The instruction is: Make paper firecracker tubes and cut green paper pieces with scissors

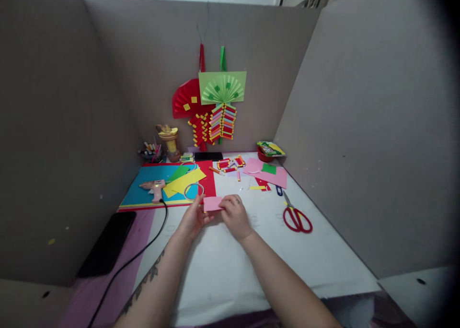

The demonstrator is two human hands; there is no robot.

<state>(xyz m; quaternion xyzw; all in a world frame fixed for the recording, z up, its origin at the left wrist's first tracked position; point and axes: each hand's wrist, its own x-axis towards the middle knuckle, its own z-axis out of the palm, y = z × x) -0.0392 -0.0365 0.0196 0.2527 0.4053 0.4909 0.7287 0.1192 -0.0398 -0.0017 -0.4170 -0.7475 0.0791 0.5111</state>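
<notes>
A small pink paper rectangle (212,204) is held up between my two hands, above the white table covering. My left hand (194,217) grips its left edge, with the thumb on top and the fingers underneath. At the right edge, my right hand (234,215) pinches the paper with its fingers curled. Just beyond the hands lie a silvery ring (194,192), a yellow paper sheet (185,182) and small red-and-yellow paper rolls (223,164).
To the left rest a corded glue gun (157,189) and a black slab (108,244). Red-handled scissors (297,219) and a blue cutter (279,190) lie right. Pink sheets (276,176) sit behind them. Paper fan decorations (223,89) hang on the grey back panel.
</notes>
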